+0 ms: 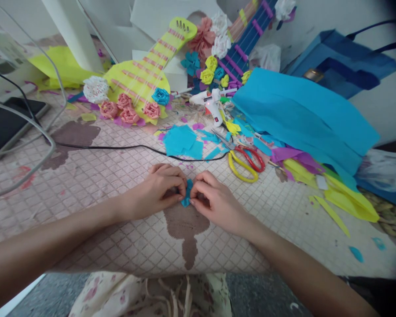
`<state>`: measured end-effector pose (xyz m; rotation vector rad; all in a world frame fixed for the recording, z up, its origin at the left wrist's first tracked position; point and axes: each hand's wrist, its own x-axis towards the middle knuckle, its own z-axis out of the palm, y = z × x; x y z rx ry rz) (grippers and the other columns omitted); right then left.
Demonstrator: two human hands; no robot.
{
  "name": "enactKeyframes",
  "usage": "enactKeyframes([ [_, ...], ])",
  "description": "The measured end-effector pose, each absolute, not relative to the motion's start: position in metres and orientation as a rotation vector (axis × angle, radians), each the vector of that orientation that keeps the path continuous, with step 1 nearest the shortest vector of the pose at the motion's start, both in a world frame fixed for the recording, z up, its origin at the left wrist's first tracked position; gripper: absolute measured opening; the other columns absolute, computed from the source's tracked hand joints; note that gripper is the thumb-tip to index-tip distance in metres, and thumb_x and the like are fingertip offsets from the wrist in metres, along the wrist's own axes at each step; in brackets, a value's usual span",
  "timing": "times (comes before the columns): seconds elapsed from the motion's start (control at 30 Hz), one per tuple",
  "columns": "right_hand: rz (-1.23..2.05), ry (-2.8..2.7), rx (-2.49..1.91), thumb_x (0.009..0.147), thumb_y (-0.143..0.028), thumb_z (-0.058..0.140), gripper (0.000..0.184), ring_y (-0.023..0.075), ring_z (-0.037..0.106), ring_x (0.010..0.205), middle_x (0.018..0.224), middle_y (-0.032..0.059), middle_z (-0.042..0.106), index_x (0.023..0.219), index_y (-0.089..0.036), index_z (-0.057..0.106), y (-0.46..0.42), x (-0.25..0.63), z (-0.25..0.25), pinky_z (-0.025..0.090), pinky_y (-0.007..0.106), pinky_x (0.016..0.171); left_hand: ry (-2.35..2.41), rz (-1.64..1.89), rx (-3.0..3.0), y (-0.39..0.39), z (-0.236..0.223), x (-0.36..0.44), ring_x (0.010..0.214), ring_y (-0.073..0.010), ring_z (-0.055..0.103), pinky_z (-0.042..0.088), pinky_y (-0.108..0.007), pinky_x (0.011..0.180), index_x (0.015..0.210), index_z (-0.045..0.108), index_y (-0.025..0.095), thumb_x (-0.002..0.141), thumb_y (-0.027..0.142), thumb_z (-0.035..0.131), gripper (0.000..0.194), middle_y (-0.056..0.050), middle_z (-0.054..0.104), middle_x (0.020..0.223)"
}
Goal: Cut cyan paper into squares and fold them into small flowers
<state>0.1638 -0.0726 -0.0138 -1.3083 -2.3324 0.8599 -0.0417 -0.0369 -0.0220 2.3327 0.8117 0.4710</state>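
Between my two hands is a small folded piece of blue crepe paper, just above the patterned cloth. My left hand pinches its left side with thumb and fingers together. On its right side the thumb and forefinger of my right hand close in a pinch. Parts of the paper are hidden by the fingertips. Beyond the hands lies a stack of cut blue paper squares. Scissors with one yellow and one red handle rest to the right, their blades pointing away to the left.
A white glue gun stands behind the scissors. A black cord crosses the cloth. Farther back are a yellow paper guitar with paper flowers and a blue one. Large blue paper sheets lie right; a phone lies left.
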Motion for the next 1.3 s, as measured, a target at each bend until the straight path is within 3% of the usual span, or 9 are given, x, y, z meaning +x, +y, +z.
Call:
enactKeyframes([
  [0.43, 0.835, -2.311, -1.341, 0.082, -0.014, 0.058, 0.008, 0.0097, 0.051, 0.073, 0.096, 0.0016, 0.049, 0.079, -0.018, 0.052, -0.074, 0.163, -0.017, 0.042, 0.023, 0.063, 0.758, 0.465, 2.300, -0.033, -0.023, -0.045, 0.096, -0.0178, 0.054, 0.034, -0.034, 0.092, 0.087, 0.060, 0.020, 0.083, 0.018, 0.059, 0.005, -0.001, 0.062, 0.096],
  [0.6, 0.860, -2.308, -1.312, 0.083, -0.014, 0.058, 0.007, 0.0096, 0.051, 0.073, 0.097, 0.0016, 0.049, 0.081, -0.019, 0.053, -0.073, 0.165, -0.016, 0.042, 0.023, 0.064, 0.717, 0.462, 2.253, -0.030, -0.022, -0.049, 0.098, -0.0168, 0.055, 0.036, -0.032, 0.092, 0.079, 0.060, 0.019, 0.083, 0.012, 0.055, 0.010, -0.003, 0.062, 0.100],
  [1.3, 0.812, -2.318, -1.313, 0.083, -0.014, 0.054, 0.007, 0.0105, 0.050, 0.072, 0.094, 0.0022, 0.049, 0.079, -0.019, 0.052, -0.073, 0.163, -0.016, 0.041, 0.024, 0.062, 0.895, 0.482, 2.314, -0.042, -0.020, -0.037, 0.095, -0.0197, 0.052, 0.034, -0.040, 0.091, 0.077, 0.058, 0.019, 0.080, 0.013, 0.054, 0.008, -0.002, 0.061, 0.096],
])
